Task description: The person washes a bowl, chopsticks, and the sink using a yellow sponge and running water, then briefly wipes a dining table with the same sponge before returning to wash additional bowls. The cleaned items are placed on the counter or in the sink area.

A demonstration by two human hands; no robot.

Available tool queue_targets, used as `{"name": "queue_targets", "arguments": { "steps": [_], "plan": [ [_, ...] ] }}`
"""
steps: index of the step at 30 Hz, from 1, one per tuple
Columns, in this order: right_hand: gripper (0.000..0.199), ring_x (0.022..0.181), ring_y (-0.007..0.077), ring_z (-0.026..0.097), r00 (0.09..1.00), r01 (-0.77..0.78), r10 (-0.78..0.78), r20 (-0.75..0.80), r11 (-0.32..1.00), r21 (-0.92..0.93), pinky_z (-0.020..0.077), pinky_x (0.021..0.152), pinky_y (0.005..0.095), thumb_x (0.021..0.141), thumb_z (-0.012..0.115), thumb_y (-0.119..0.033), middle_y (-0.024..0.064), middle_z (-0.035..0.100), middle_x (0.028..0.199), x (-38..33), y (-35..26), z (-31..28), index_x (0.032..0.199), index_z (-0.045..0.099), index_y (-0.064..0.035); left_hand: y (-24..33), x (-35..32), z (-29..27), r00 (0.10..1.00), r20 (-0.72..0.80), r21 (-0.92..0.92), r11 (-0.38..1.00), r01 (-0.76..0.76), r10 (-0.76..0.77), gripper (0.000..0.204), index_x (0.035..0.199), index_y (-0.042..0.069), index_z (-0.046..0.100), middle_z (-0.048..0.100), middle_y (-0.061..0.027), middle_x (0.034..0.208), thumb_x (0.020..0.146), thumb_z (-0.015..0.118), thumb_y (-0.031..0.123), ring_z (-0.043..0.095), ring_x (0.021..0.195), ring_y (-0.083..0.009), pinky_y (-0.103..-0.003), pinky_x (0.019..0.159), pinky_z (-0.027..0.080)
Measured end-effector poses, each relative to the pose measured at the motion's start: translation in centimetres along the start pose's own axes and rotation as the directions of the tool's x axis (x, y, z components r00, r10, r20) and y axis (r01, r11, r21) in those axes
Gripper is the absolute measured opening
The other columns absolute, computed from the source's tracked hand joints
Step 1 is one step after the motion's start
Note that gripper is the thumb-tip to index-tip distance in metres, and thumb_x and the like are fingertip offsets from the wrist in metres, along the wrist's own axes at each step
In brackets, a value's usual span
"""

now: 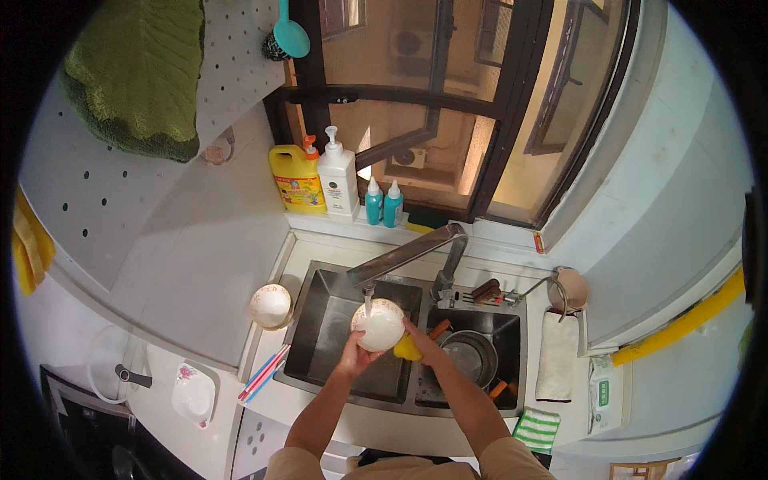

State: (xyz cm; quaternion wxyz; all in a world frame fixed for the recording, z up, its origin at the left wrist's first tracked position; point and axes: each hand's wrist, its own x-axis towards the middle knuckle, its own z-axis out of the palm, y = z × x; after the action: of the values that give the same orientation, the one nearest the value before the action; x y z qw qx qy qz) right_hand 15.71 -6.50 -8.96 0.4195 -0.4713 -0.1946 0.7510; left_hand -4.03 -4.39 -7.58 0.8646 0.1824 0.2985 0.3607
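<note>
Over the left basin [318,362] of the steel double sink, a white bowl [382,327] with a patterned rim is tilted under the faucet [406,257], with water running into it. My left hand [355,358] grips its lower left edge, thumb toward the inside. My right hand [422,346] is closed on a yellow sponge [407,349] at the bowl's right side; its fingers reach the rim. I cannot tell whether the yellow piece is pressed against the bowl. Inside the right basin sits a metal pot [469,359] with orange handles.
More patterned bowls [270,306] stand stacked left of the sink, by several chopsticks [264,373]. A white dish [194,394] lies farther left. Bottles [338,184] line the window sill. To the right are a pale towel [558,356] and a green-striped cloth [537,428].
</note>
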Motion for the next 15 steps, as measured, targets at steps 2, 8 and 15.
{"name": "queue_targets", "arguments": {
  "steps": [2, 8, 15],
  "plan": [
    [0.056, 0.069, 0.0198, 0.057, 0.952, 0.071, -0.069, -0.299, 0.997, -0.006, 0.0483, 0.057, 0.0316, 0.083, 0.055, -0.044, 0.0097, 0.058, 0.093, -1.0, -1.0, -2.1, 0.12, 0.041, -0.0039, -0.1, 0.1, 0.0, 0.999, -0.025, -0.034, 0.998, -0.046, 0.045, 0.061, 0.13, 0.009, 0.031, 0.044, -0.0115, 0.125, 0.076, 0.049, 0.032, 0.05, 0.109, -0.0282, -0.041, 0.087, 0.045],
    [0.042, 0.06, 0.0199, 0.055, 0.598, 0.538, -0.382, -0.704, 0.843, 0.0, 0.0457, 0.049, 0.0323, 0.081, 0.063, -0.026, 0.0085, 0.056, 0.073, -0.7, -2.8, -7.0, 0.109, 0.042, -0.0024, 1.4, -0.8, 0.0, 0.991, -0.099, 0.014, 0.996, -0.091, 0.092, 0.056, 0.128, 0.007, 0.033, 0.047, -0.011, 0.122, 0.08, 0.048, 0.031, 0.051, 0.108, -0.0262, -0.039, 0.084, 0.047],
    [0.029, 0.07, 0.0168, 0.054, 0.429, 0.527, -0.654, -0.623, 0.742, -0.415, 0.0432, 0.062, 0.0279, 0.084, 0.059, -0.025, 0.0104, 0.056, 0.081, 1.8, -2.1, -11.6, 0.094, 0.046, -0.0007, 1.8, -0.8, -0.3, 0.991, -0.085, 0.022, 0.995, -0.099, 0.101, 0.057, 0.129, 0.007, 0.032, 0.046, -0.0111, 0.124, 0.08, 0.048, 0.032, 0.051, 0.108, -0.0265, -0.04, 0.086, 0.046]
  ]
}}
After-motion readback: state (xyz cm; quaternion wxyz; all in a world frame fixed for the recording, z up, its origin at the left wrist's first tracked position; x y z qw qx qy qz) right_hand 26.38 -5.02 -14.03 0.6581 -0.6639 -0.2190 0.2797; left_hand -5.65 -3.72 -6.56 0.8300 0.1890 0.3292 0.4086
